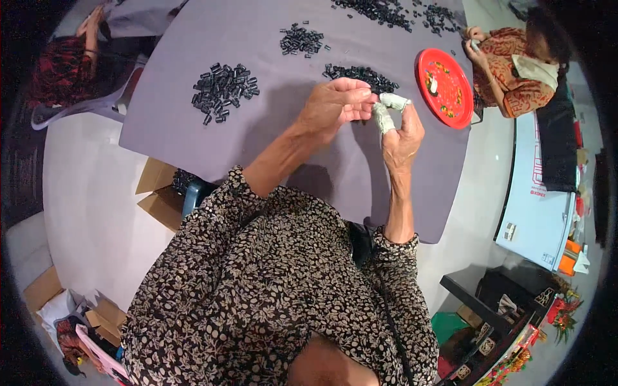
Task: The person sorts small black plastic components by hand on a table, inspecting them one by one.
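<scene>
Above the grey-purple table cover [283, 138], my left hand [328, 106] and my right hand [404, 138] meet at the fingertips. Pale tape wraps the thumb and a finger of my right hand. Both hands are closed in a pinch; whatever sits between the fingertips is too small or too covered to make out. Just beyond them lies a pile of small black cylindrical parts [360, 76], partly hidden by my fingers. A larger pile of the same parts [225, 90] is to the left of my left hand.
More black parts [302, 40] lie farther back. A red tray [444, 87] with small colourful pieces is near the right edge. One person [518, 71] sits at the right, another [67, 71] at the far left. An open cardboard box [158, 193] stands left of my seat.
</scene>
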Motion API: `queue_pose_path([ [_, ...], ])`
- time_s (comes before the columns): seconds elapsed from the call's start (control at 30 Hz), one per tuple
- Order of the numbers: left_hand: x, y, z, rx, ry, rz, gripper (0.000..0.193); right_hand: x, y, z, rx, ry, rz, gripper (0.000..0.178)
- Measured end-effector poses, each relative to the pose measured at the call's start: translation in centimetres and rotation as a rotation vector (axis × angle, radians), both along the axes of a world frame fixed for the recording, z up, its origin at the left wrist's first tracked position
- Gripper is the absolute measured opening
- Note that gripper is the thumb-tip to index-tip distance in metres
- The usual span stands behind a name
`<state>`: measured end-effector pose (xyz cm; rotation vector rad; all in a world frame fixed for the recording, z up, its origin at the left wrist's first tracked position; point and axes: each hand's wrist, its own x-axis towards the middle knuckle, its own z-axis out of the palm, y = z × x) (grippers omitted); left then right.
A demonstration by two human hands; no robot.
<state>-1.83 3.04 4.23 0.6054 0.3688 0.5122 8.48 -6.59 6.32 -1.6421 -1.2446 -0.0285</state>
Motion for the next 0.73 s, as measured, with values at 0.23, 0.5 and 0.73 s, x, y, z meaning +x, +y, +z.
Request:
queue_pose_path([
  [0.23,0.9,-0.1,-0.3,-0.059,-0.066,0.013,0.029,0.6,1.2,0.2,0.032,-0.484,-0.009,0.023],
  [0.5,1.3,-0.1,-1.0,-0.161,-0.116,-0.048,0.026,0.9,1.5,-0.1,0.085,-0.604,0.024,0.018],
  [0.73,0.8,-0.3,-0.4,-0.096,-0.138,-0.015,0.03,1.1,1.6,0.2,0.077,-0.618,0.092,0.024],
])
